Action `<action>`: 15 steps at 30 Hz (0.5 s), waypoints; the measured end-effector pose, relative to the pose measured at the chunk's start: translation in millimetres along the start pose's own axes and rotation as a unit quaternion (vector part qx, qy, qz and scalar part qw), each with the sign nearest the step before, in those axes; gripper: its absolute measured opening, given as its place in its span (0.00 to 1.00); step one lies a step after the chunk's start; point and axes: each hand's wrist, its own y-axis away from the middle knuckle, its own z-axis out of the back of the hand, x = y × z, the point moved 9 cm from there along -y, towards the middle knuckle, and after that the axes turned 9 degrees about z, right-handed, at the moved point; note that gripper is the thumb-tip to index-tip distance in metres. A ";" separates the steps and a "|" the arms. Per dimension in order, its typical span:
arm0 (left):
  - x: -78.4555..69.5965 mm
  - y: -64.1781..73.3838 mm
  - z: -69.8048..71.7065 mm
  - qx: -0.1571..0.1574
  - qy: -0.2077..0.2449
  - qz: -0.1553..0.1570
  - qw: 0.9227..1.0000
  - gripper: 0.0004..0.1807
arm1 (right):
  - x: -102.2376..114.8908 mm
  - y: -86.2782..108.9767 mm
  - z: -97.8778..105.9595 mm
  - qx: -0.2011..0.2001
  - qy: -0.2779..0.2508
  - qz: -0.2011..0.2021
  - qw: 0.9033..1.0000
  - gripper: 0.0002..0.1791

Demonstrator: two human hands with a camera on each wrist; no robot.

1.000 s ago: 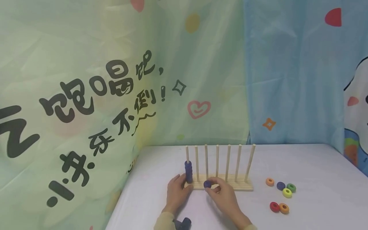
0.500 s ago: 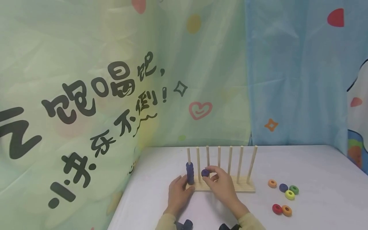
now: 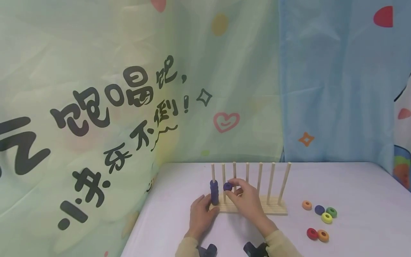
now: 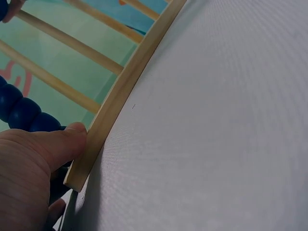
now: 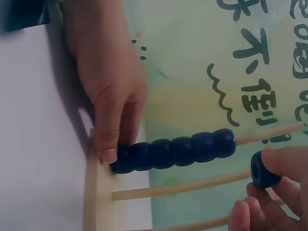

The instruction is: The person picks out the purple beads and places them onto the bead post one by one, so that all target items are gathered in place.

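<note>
A wooden peg stand with a row of upright pegs is on the white table. Blue beads are stacked on its leftmost peg, the upper part of that peg showing bare. My left hand grips the left end of the base, thumb on the front edge and fingers behind, beside the lowest bead. Between thumb and fingertips, my right hand pinches a single blue bead. That bead is raised off the base, near the second peg and right of the stack, its hole showing in the right wrist view.
Loose beads lie right of the stand: an orange bead, a blue one, a green one and a yellow one. Nearer me, a red bead touches another orange bead. A printed curtain hangs behind the table.
My right hand has lifted the blue bead from low by the base and carried it left towards the second peg. My left hand keeps its grip on the base.
</note>
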 end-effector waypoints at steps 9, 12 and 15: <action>-0.7 -0.6 -0.7 -0.004 -0.003 -0.002 1.000 0.28 | 12.1 -11.5 2.9 0.005 -0.001 0.001 1.000 0.18; 0.2 -0.3 -1.0 -0.002 -0.002 0.006 1.000 0.28 | 15.6 -16.2 3.7 0.007 -0.005 0.002 1.000 0.18; -0.1 -0.2 -0.8 -0.001 0.000 0.012 1.000 0.28 | 19.4 -21.1 5.5 0.008 -0.009 0.006 1.000 0.17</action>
